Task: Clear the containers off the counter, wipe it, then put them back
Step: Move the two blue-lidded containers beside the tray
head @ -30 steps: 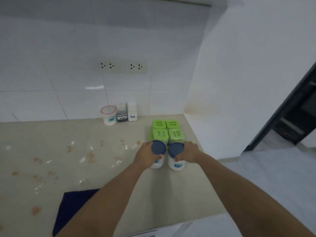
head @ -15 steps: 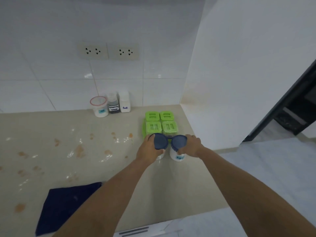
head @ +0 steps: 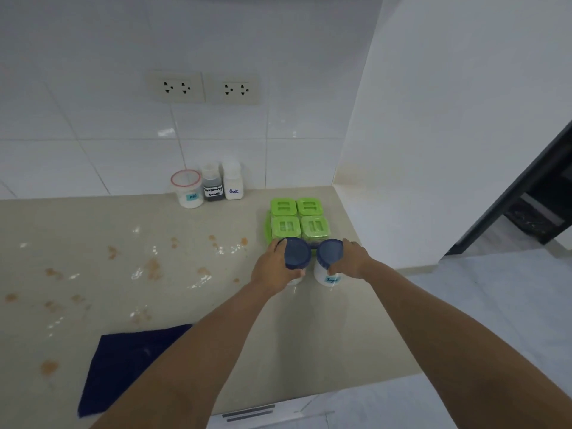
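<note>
– Containers: where are they, and how many? Log it.
– Nine, all on the bench point(head: 309, 335), toward its right end and back wall. Two with blue lids stand at the front, left jar point(head: 297, 253) beside right jar point(head: 329, 252), just in front of the green tray point(head: 268, 224). Four green-lidded boxes point(head: 284, 226) sit on that tray, two by two. Three stand in a close row against the tiles: MSG tub point(head: 187, 190), seasoning sauce bottle point(head: 213, 185), salt bottle point(head: 232, 182).
– Grips?
– Your left grip point(head: 272, 269) is curled round the left jar and your right grip point(head: 353, 261) round the right jar, whose label looks like "Sugar". Both jars appear to sit on the bench, though your fingers hide the left base.
– Progress?
– Judged early, at the clearing stage. No container is off the bench as far as the view shows. Orange-brown stains point(head: 153, 267) spread over the left and middle, too blurred to count, so wiping is not done. One dark blue cloth point(head: 123, 366) lies flat near the front edge, untouched. Left to do: clear nine, wipe, return nine.
– Anything else?
– Two socket plates point(head: 175, 87) on the wall above.
</note>
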A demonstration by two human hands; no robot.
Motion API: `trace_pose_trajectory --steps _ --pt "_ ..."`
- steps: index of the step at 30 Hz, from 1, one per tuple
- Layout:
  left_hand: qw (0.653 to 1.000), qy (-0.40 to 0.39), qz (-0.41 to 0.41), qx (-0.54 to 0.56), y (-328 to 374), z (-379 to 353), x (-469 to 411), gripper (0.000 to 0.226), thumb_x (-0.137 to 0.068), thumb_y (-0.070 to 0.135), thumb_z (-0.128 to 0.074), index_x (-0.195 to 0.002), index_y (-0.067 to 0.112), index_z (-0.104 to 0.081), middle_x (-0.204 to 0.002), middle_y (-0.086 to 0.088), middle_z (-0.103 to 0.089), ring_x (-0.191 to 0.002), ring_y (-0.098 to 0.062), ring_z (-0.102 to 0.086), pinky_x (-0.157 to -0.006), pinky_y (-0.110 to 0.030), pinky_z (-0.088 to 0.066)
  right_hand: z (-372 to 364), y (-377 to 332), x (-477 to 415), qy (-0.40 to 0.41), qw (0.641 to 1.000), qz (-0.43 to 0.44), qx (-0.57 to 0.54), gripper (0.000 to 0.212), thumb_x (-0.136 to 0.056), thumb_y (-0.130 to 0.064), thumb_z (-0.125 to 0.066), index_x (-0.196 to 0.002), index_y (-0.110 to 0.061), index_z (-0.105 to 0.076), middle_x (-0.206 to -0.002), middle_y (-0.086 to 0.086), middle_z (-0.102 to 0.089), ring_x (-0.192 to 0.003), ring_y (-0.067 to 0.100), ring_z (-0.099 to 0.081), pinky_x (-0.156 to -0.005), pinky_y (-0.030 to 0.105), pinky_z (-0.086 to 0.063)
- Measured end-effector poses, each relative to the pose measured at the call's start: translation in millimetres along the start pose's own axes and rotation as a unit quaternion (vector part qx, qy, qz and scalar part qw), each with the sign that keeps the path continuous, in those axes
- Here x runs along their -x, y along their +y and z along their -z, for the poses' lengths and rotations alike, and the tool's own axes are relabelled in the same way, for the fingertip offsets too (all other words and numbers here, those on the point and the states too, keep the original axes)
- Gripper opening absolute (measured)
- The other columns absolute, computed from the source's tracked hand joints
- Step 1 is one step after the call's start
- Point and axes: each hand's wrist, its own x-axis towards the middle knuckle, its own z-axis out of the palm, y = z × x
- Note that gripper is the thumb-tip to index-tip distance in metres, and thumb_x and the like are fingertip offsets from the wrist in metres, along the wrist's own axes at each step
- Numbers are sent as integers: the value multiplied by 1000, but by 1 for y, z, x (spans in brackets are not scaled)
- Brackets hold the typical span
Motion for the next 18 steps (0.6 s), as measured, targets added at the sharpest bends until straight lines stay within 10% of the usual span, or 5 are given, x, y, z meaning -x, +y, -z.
trace_pose_trajectory --steps 18 --pt "969 87 205 -110 -197 138 21 63 -99 43 -31 -151 10 -14 -160 -8 -9 -148 -22 -11 -119 -39 -12 -60 -176 -49 58 993 99 0 64 -90 -34 -50 -146 -11 -29 -153 9 -29 -138 34 -26 -110 43 -28"
